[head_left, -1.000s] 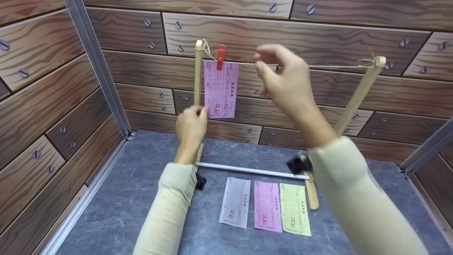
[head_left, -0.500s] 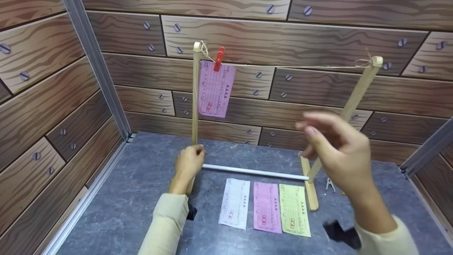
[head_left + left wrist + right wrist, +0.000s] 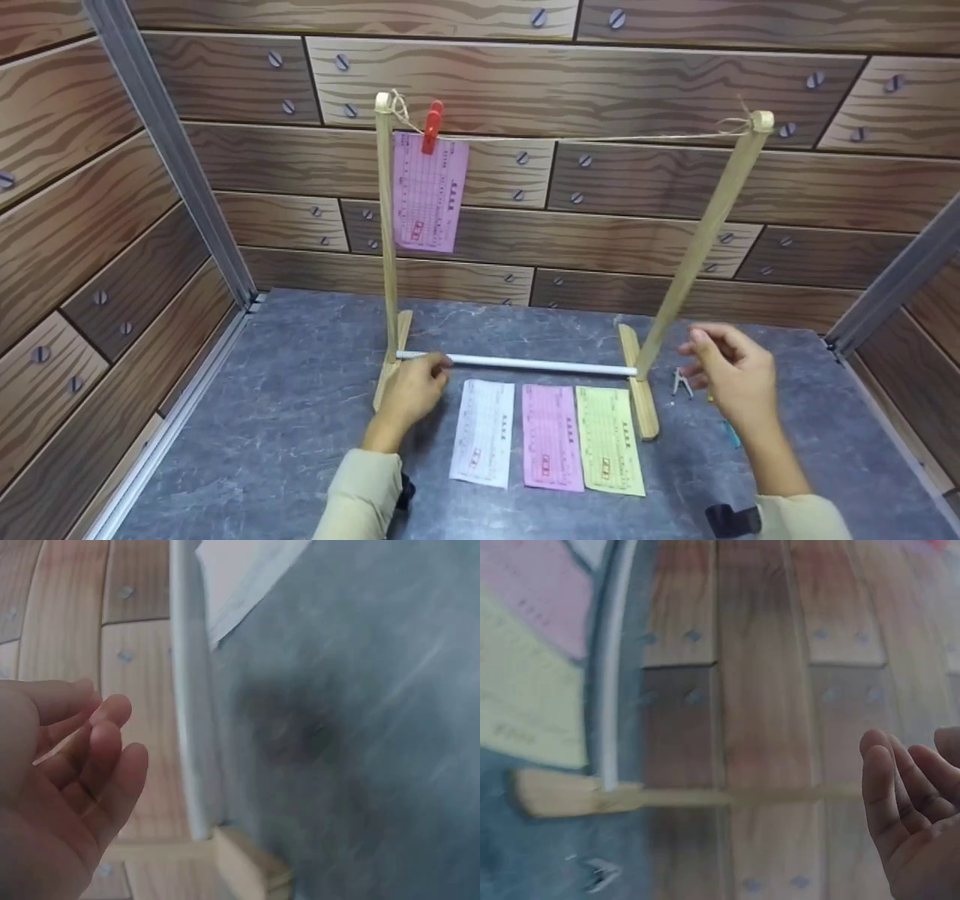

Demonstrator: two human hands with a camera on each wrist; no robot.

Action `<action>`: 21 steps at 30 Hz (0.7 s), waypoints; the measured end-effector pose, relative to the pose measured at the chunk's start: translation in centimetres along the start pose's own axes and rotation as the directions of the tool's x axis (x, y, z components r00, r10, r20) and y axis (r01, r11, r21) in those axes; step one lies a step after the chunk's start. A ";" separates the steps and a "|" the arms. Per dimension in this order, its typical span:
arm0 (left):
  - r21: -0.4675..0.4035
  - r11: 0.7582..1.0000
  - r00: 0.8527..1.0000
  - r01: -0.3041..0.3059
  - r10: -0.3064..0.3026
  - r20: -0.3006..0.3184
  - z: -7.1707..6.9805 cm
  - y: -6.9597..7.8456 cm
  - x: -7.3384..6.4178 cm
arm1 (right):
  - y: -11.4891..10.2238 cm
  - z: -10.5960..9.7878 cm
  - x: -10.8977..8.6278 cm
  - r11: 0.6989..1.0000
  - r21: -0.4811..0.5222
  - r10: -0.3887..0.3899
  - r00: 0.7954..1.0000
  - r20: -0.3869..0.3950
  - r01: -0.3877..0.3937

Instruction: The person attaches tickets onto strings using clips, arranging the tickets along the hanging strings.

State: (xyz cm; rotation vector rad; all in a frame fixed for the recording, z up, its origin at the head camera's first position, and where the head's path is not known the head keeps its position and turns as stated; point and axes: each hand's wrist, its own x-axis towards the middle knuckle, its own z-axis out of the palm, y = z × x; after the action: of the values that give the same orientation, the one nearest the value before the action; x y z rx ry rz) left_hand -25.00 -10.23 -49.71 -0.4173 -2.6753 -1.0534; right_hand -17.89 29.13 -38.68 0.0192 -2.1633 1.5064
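Note:
My left hand [image 3: 412,390] hovers by the near side of the white rod [image 3: 517,364], at the frame's left foot. Its fingers bend loosely with nothing between them, as the left wrist view shows. My right hand [image 3: 739,375] is off to the right of the frame, fingers loosely bent and holding nothing. Close to it on the table lies a pale clothespin [image 3: 682,384]. A pink printed slip [image 3: 429,195] hangs from the string [image 3: 570,139], with a red clothespin [image 3: 432,127] on its top edge. White [image 3: 482,433], pink [image 3: 551,439] and yellow-green slips [image 3: 610,441] lie in a row.
Two wooden posts, left [image 3: 386,240] and right [image 3: 701,247], carry the string. The right post leans outward, standing on a wooden foot [image 3: 643,412]. A small teal item [image 3: 732,433] lies partly behind my right hand. Wood-patterned walls enclose the grey table [image 3: 247,450].
My right hand has dropped from the string to low at the right. The left has moved down from the hanging slip's lower edge to the rod. The slip stays clipped on the string.

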 end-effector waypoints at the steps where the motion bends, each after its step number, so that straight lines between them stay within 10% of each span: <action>1: -0.008 1.000 1.000 0.015 -0.015 0.018 0.5 0.0 -0.1 | 1.2 -0.3 0.1 0.999 -0.004 0.048 0.999 -0.009 -0.048; 7: -0.094 0.992 0.992 0.083 -0.072 0.108 3.5 -0.6 -0.8 | 8.1 -0.8 0.0 0.950 -0.050 0.307 0.950 -0.053 -0.309; 14: -0.202 0.960 0.980 0.194 -0.179 0.090 5.4 -1.4 -1.0 | 13.8 0.0 -0.4 0.888 -0.172 0.428 0.903 -0.034 -0.427; 21: -0.071 0.975 0.977 0.213 -0.210 0.042 6.4 -1.2 -0.7 | 16.8 0.6 0.0 0.803 -0.170 0.572 0.819 -0.044 -0.571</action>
State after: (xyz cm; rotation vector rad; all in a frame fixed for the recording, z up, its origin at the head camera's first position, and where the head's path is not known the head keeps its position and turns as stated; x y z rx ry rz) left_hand -25.48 -6.78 -55.31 -0.1664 -2.7642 -1.2190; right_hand -22.94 35.12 -53.54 -0.7587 -2.4295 1.5984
